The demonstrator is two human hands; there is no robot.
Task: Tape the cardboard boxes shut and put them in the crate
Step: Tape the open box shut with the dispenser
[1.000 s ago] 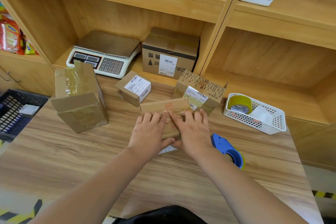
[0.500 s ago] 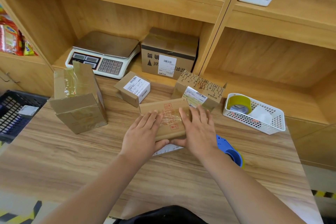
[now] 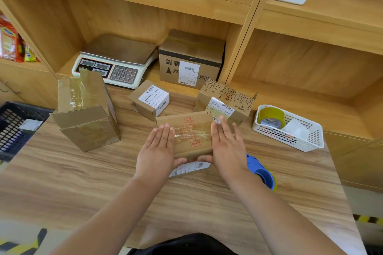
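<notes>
We press left hand and right hand, fingers straight, onto box; tape across top looks done; crating remains, crate far left; more boxes wait

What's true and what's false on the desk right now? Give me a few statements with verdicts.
1. Both the left hand and the right hand lie with straight fingers against the taped box. True.
2. The right hand holds the blue tape dispenser. False: it lies on the table beside the right wrist.
3. A roll of tape sits in the white basket. True.
4. The scale stands on top of a box. False: it stands on the shelf, beside one.
5. The black crate is at the table's right end. False: it is at the left.
</notes>
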